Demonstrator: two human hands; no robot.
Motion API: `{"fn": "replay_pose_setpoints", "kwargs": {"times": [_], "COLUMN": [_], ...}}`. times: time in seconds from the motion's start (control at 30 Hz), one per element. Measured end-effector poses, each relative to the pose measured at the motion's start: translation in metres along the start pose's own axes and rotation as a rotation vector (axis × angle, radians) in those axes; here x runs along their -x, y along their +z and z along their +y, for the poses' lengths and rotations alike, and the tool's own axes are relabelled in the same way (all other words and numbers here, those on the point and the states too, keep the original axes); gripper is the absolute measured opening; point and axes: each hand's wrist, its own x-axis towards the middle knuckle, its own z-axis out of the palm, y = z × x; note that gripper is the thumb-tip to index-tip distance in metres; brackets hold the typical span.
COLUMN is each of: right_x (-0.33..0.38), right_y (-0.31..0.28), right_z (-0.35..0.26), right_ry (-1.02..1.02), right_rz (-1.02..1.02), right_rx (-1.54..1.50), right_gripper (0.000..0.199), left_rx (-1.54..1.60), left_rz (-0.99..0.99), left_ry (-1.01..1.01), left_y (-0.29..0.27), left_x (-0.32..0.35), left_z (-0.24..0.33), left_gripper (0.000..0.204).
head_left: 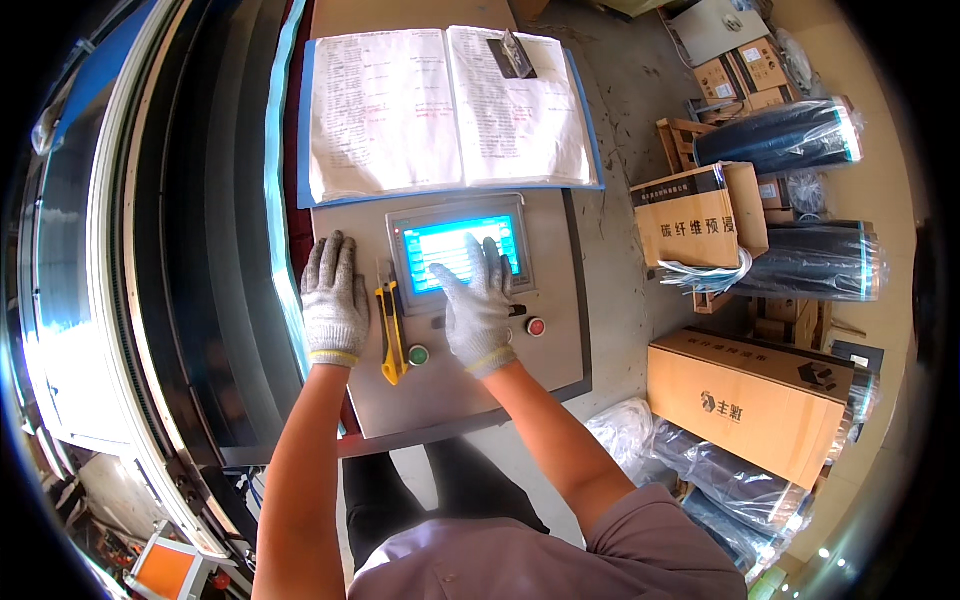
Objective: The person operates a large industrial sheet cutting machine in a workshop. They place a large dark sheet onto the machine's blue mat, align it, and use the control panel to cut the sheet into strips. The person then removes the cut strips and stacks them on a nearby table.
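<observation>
A grey control panel (470, 400) with a lit blue touchscreen (425, 243) lies in front of me. My right hand (476, 310), in a pale grey work glove, reaches over the screen's lower part with its fingers apart, holding nothing. Whether a fingertip touches the glass I cannot tell. Flat on the panel's left edge rests my left hand (335, 300), gloved the same way, its fingers stretched out. Between the hands lies a yellow utility knife (392, 350). A green button (418, 355) sits beside the knife, and a red button (536, 327) is right of my right hand.
Beyond the screen an open book of printed sheets (385, 120) lies on a blue folder, with a black clip (513, 55) on it. Dark machine rollers (235, 250) run along the left. At right stand cardboard boxes (745, 395) and plastic-wrapped black rolls (775, 140).
</observation>
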Motion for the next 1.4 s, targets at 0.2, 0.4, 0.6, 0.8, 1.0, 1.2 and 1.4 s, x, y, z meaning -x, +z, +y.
{"fn": "replay_pose_setpoints", "kwargs": {"times": [0.2,0.4,0.6,0.8,1.0,1.2,1.4], "right_x": [-0.010,-0.003,0.005,0.006,-0.017,-0.017,-0.008], "right_y": [0.006,0.003,-0.004,-0.015,-0.013,0.000,-0.008], "right_z": [0.000,0.000,0.023,0.043,0.040,0.048,0.030], "right_ry": [0.020,0.005,0.066,0.087,0.049,0.048,0.013], "right_rz": [0.024,-0.001,0.149,0.135,0.181,0.158,0.175], "right_rx": [-0.023,-0.003,-0.017,0.152,0.074,0.123,0.091], "right_gripper": [0.043,0.041,0.042,0.043,0.044,0.045,0.042], "left_rx": [-0.006,-0.004,-0.006,-0.005,0.000,-0.001,-0.004], "left_rz": [-0.008,-0.009,-0.003,-0.002,-0.004,0.006,-0.004], "left_ry": [-0.008,-0.012,-0.009,-0.015,-0.014,-0.011,-0.021], "left_y": [0.001,0.000,0.000,0.002,0.002,-0.001,0.002], "left_x": [0.001,0.000,0.000,0.000,0.000,-0.001,0.000], "left_z": [0.001,0.002,0.001,0.001,0.001,0.004,0.001], "left_gripper": [0.049,0.049,0.049,0.049,0.049,0.049,0.049]}}
